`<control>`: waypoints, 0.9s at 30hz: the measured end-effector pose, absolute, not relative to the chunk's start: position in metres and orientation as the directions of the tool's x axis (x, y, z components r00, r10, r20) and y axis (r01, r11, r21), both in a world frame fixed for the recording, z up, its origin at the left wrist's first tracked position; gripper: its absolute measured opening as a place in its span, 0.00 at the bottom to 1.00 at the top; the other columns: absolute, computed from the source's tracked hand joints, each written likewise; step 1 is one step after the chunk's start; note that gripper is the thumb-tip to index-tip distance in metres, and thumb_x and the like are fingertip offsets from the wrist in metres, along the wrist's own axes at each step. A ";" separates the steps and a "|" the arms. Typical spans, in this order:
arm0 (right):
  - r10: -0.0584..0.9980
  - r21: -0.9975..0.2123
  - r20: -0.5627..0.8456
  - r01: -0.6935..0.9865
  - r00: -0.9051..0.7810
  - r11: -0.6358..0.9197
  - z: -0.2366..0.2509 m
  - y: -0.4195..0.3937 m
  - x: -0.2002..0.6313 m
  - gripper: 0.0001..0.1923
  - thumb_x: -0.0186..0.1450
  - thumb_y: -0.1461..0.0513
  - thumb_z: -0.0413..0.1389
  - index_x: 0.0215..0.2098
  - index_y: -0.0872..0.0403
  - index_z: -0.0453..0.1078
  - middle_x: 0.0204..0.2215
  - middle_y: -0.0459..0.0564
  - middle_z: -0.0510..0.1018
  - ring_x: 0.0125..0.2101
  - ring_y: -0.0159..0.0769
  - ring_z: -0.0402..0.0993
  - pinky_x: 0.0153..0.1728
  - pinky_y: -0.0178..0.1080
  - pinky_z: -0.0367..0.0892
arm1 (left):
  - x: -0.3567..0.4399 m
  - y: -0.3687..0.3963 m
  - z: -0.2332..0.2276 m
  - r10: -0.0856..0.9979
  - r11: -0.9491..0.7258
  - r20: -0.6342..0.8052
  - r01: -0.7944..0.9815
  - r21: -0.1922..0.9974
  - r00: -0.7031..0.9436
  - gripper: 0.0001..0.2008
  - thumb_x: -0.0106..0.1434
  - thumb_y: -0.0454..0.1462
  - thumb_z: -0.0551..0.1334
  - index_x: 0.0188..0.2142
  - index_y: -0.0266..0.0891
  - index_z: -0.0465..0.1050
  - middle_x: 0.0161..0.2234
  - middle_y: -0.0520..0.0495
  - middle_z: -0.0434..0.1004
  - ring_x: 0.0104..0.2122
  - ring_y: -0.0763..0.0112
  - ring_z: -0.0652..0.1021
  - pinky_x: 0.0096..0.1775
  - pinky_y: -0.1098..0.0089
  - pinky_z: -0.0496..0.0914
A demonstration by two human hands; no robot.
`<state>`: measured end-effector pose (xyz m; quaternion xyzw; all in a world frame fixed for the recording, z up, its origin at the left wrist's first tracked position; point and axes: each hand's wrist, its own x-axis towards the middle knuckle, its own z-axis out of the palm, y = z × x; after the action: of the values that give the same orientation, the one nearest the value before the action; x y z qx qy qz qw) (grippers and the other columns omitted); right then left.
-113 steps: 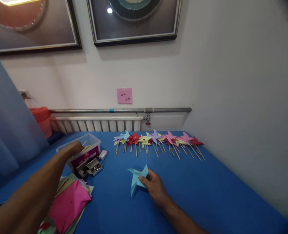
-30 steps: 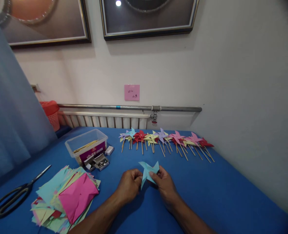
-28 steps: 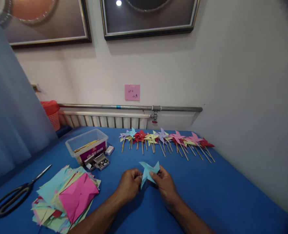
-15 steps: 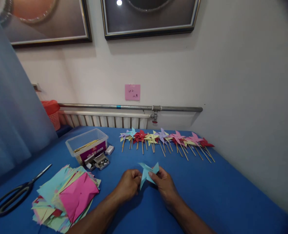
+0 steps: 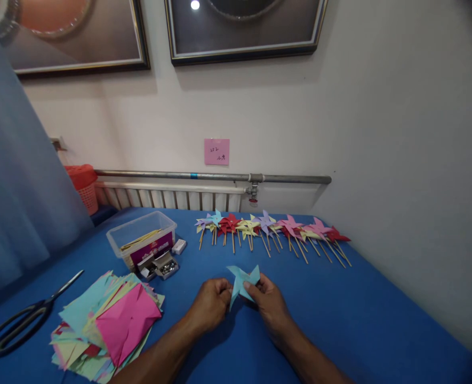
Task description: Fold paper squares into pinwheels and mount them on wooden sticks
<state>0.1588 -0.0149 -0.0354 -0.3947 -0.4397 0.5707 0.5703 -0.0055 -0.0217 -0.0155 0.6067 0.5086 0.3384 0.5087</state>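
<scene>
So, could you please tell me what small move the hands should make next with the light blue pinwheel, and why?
Probably press its centre onto a stick: both the left hand and right hand pinch the light blue pinwheel, which shows no stick, unlike the finished row. Sticks lie in the clear box.

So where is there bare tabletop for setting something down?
Bare blue table lies right of the right hand, below the pinwheel row, and between scissors and plastic box. Crowded: paper stack, pin boxes.
</scene>
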 end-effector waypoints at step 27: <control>0.999 -0.940 0.024 -0.340 -0.026 0.014 -0.027 -0.021 0.158 0.17 0.52 0.52 0.70 0.32 0.53 0.75 0.26 0.44 0.77 0.28 0.35 0.70 0.33 0.37 0.68 | -0.004 -0.023 -0.016 0.969 -0.013 -0.061 0.294 0.956 0.239 0.07 0.58 0.39 0.56 0.27 0.39 0.67 0.18 0.55 0.65 0.17 0.75 0.66 0.21 0.74 0.59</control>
<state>0.1581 -0.0209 -0.0267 -0.3940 -0.4183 0.5813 0.5761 -0.0039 -0.0230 -0.0161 0.6205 0.5088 0.3484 0.4845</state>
